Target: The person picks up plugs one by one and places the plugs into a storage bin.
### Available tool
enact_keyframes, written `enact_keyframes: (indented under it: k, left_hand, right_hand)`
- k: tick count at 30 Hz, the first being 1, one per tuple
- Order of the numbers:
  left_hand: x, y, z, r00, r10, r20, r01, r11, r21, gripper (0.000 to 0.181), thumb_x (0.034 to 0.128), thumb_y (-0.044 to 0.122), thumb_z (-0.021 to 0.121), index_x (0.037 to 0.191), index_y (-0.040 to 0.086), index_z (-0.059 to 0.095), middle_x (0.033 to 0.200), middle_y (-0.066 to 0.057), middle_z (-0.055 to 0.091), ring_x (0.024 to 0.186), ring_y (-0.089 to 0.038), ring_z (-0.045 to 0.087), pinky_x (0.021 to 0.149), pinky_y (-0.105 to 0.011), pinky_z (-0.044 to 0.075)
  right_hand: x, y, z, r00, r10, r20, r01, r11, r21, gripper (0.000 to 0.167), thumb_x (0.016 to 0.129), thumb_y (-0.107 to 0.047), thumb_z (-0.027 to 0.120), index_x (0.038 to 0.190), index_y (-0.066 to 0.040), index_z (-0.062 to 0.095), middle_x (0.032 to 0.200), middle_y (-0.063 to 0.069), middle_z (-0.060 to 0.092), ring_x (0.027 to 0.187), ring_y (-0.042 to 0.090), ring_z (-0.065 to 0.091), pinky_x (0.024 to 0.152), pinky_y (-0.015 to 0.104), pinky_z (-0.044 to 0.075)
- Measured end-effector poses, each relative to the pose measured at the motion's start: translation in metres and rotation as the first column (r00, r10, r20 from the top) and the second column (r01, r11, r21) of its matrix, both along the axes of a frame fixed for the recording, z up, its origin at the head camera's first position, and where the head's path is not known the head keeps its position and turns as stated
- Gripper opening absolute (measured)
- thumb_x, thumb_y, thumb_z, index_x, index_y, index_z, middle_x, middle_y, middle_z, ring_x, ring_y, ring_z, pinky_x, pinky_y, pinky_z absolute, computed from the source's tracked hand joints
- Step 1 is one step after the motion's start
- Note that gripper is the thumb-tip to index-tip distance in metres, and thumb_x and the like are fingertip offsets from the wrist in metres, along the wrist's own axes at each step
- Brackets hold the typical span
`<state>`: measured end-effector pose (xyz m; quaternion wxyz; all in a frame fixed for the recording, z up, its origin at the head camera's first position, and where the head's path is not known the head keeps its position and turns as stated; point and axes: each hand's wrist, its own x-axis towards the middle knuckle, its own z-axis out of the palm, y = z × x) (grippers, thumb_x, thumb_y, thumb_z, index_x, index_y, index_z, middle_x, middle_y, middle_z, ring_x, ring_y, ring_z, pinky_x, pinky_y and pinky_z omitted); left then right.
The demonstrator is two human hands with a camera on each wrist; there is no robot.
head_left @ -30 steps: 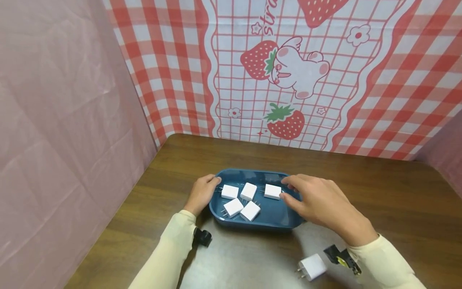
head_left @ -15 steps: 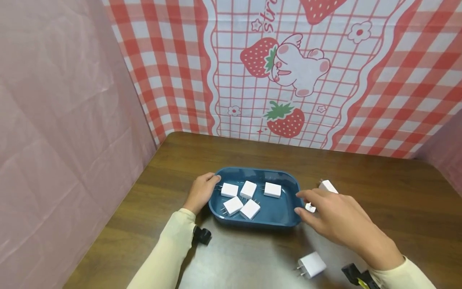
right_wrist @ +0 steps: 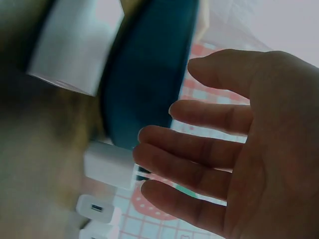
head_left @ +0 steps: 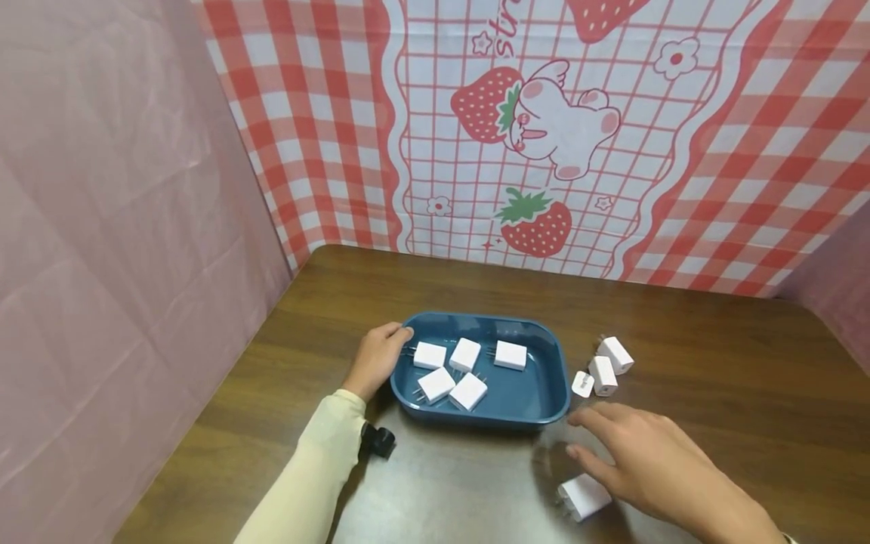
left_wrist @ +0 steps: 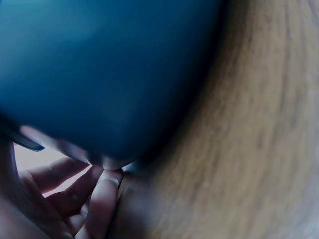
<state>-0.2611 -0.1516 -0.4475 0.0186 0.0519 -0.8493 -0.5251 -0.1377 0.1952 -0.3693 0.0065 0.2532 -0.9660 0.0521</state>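
Gripping blue tray (head_left: 522,393) rim: left hand (head_left: 379,359). Right hand (head_left: 649,461), empty, spread, hovers by plug adapter (head_left: 581,497); three white adapters (head_left: 603,377) lie beyond.

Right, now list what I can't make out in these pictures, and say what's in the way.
Head view: the print on the charger nearest the blue tray, too small to read.
Head view: the lettering on the checked cloth, cut off by the top edge.
Left wrist view: the inside of the blue tray, hidden by its outer wall.
Right wrist view: the lowest charger, cut off by the bottom edge.
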Motion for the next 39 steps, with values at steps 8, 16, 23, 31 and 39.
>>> enact_keyframes:
  k: [8,16,23,31,39]
  left_hand:
    - [0.0,0.001,0.0,1.0,-0.003,0.007,0.003,1.0,0.004,0.04,0.1001,0.033,0.054,0.123,0.003,0.069,0.122,-0.013,0.067,0.115,-0.03,0.06,0.103,-0.05,0.043]
    - [-0.001,0.0,0.0,1.0,-0.006,0.001,0.006,1.0,0.001,0.04,0.0999,0.033,0.054,0.123,0.004,0.069,0.121,-0.013,0.068,0.115,-0.03,0.06,0.102,-0.05,0.043]
    - [-0.001,0.0,0.0,1.0,-0.003,-0.001,0.003,1.0,-0.001,0.039,0.099,0.033,0.055,0.121,0.004,0.07,0.12,-0.013,0.068,0.115,-0.03,0.06,0.102,-0.049,0.043]
    - [0.0,0.0,0.002,1.0,0.001,-0.003,-0.001,1.0,-0.002,0.041,0.0985,0.034,0.056,0.122,0.003,0.069,0.121,-0.013,0.068,0.116,-0.031,0.059,0.103,-0.049,0.042]
    - [0.0,-0.001,0.0,1.0,-0.001,-0.026,0.001,1.0,-0.001,0.038,0.0977,0.033,0.056,0.117,0.004,0.071,0.116,-0.012,0.069,0.111,-0.029,0.061,0.099,-0.048,0.044]
  right_hand:
    - [0.005,0.008,-0.019,0.975,0.07,0.209,-0.073,0.997,0.005,0.045,0.087,-0.059,0.068,0.118,-0.027,0.069,0.105,-0.016,0.063,0.086,0.005,0.056,0.078,0.04,0.057]
    - [0.011,0.009,-0.027,0.934,0.078,0.348,-0.071,0.997,-0.033,0.05,0.086,-0.066,0.064,0.123,-0.032,0.067,0.113,-0.012,0.062,0.091,0.011,0.058,0.082,0.048,0.057]
    - [0.015,0.012,-0.038,0.933,0.067,0.354,-0.07,0.998,-0.003,0.045,0.086,-0.061,0.068,0.119,-0.031,0.068,0.11,-0.012,0.062,0.088,0.011,0.056,0.081,0.05,0.054]
    - [0.019,0.015,-0.044,0.94,0.05,0.336,-0.055,0.998,0.006,0.05,0.084,-0.066,0.067,0.119,-0.03,0.068,0.111,-0.013,0.061,0.084,0.004,0.053,0.073,0.037,0.054]
    - [0.022,0.018,-0.047,0.936,0.014,0.353,-0.023,0.999,0.023,0.048,0.083,-0.059,0.073,0.119,-0.028,0.068,0.109,-0.012,0.06,0.08,0.004,0.051,0.068,0.032,0.053]
